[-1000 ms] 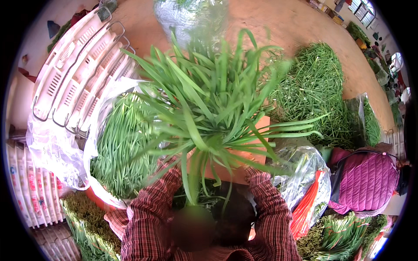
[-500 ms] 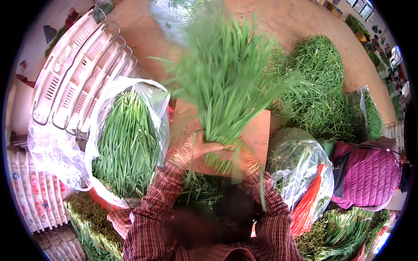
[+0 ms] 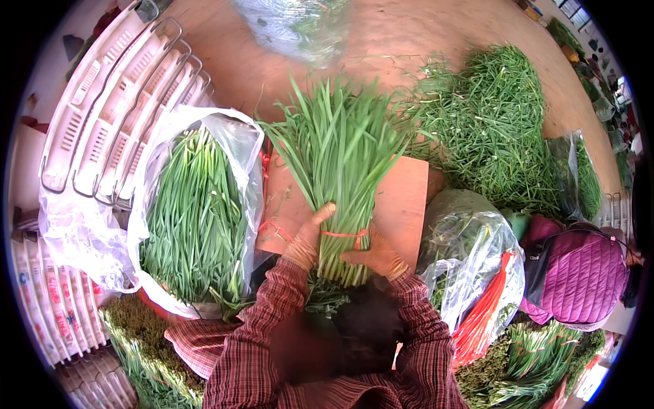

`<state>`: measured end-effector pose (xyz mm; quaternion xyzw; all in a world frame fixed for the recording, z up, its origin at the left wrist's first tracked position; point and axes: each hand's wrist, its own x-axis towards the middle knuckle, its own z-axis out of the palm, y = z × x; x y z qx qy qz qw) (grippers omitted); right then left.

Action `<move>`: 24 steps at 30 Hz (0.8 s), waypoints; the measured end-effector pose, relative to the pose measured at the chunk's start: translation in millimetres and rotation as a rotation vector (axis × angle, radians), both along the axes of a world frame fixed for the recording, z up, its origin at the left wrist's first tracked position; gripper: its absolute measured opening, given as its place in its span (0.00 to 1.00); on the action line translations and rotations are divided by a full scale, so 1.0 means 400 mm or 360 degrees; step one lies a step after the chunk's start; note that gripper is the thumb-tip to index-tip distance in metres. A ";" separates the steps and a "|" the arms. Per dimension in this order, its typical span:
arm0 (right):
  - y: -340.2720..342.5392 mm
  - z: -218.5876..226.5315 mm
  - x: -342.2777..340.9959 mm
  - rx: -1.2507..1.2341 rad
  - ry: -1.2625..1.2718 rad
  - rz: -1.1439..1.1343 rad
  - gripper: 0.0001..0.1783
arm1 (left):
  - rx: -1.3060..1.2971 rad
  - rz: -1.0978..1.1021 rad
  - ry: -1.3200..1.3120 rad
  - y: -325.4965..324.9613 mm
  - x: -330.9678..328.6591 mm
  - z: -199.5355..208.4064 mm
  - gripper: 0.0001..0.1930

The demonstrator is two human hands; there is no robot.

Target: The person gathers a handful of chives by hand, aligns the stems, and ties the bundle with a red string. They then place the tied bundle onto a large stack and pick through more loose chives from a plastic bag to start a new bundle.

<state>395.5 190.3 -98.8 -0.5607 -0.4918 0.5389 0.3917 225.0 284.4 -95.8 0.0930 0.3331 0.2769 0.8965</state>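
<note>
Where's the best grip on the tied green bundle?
Probably around the stems beside the red tie, coming from left and right: there the green bundle is narrow and cinched, while its leaves fan out loosely beyond. The left hand and right hand flank it there.

Behind the leafy bunch (image 3: 344, 163), whose tips partly blur, most fingers of the left hand (image 3: 303, 242) and right hand (image 3: 384, 255) are hidden. The bunch also covers part of the table (image 3: 405, 198). Beyond it, the top edge crops a blurred plastic-wrapped bale (image 3: 293, 27); below it, out-of-focus dark shapes (image 3: 306, 346) obscure the plaid shirt (image 3: 245, 368).
</note>
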 end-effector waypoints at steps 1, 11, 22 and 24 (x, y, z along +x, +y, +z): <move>-0.006 -0.014 0.010 0.0023 -0.0096 0.0046 0.47 | -0.0122 -0.0034 -0.0048 0.000 -0.005 0.005 0.36; 0.011 0.003 -0.045 -0.0199 0.0577 -0.0325 0.30 | 0.0451 -0.0307 0.0411 -0.027 -0.077 -0.098 0.38; -0.064 -0.116 -0.053 0.0054 0.0181 -0.0378 0.28 | 0.2160 -0.0646 0.1612 -0.024 -0.038 0.121 0.50; -0.046 -0.126 -0.039 0.0129 -0.0117 -0.0207 0.27 | 0.2821 -0.0658 0.2042 0.020 -0.053 0.215 0.53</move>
